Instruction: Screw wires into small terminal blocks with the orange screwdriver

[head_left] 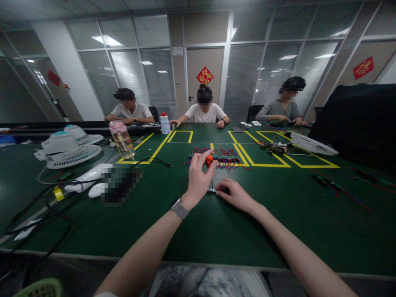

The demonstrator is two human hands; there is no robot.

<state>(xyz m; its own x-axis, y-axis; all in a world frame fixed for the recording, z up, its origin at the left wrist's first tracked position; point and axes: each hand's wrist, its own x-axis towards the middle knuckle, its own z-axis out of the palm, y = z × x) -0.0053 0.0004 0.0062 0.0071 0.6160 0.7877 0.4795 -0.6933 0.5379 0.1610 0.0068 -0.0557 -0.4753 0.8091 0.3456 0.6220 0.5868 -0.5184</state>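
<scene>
My left hand (pixel 198 175), with a watch on its wrist, is closed around the orange handle of a screwdriver (pixel 210 159). The screwdriver stands nearly upright, its thin dark shaft reaching down to a small circuit board (pixel 212 190) on the green table. My right hand (pixel 236 194) rests on the table with its fingers closed on the right end of that board, and a bit of red shows at the fingertips. Just beyond my hands lies a row of green circuit boards (pixel 227 157) with many red and blue wires.
White fans (pixel 72 152), a pink-lidged bottle (pixel 123 140) and tangled black cables (pixel 46 206) occupy the left side. Tools (pixel 276 148) and a white keyboard (pixel 312 144) lie at the right. Three people sit across the table (pixel 185 243), which carries yellow tape outlines.
</scene>
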